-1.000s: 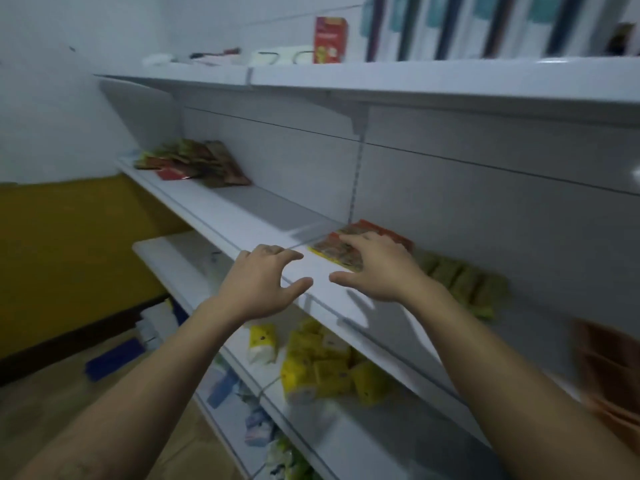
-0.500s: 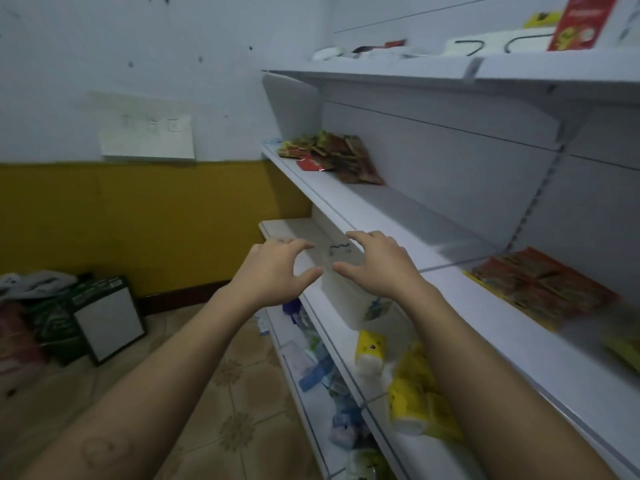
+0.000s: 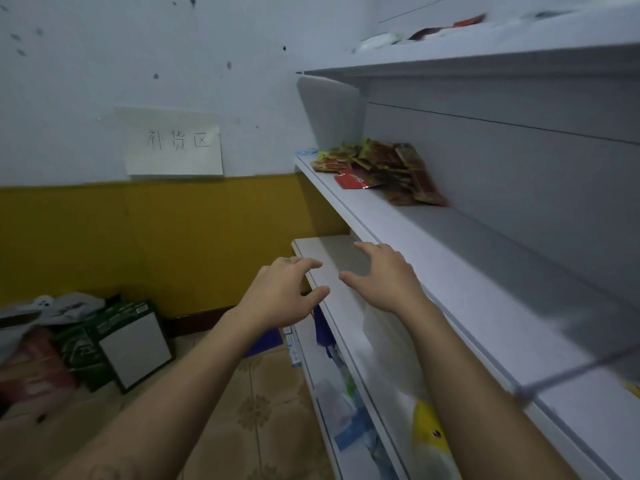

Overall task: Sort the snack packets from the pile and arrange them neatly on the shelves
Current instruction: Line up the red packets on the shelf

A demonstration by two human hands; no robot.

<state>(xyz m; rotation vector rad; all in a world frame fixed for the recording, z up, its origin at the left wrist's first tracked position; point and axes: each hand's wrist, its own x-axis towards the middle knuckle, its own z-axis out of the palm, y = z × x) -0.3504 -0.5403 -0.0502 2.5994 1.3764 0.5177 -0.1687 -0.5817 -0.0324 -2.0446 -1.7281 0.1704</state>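
Observation:
A loose pile of snack packets [image 3: 381,171], red, brown and green, lies at the far left end of the white middle shelf [image 3: 450,271]. My left hand [image 3: 280,292] and my right hand [image 3: 384,275] hover side by side in front of the shelves, fingers loosely curled, both holding nothing. They are well short of the pile, above the left end of the lower shelf [image 3: 329,251]. The right hand is close to the middle shelf's front edge.
A top shelf [image 3: 485,60] carries a few items. Lower shelves hold a yellow packet [image 3: 427,434] and blue-white packs [image 3: 349,420]. Boxes and bags [image 3: 114,341] sit on the tiled floor at left. A paper sign [image 3: 175,145] hangs on the wall.
My view has swung left along the shelving. My right hand left the arranged orange packets, now out of view, and both empty hands have moved toward the pile.

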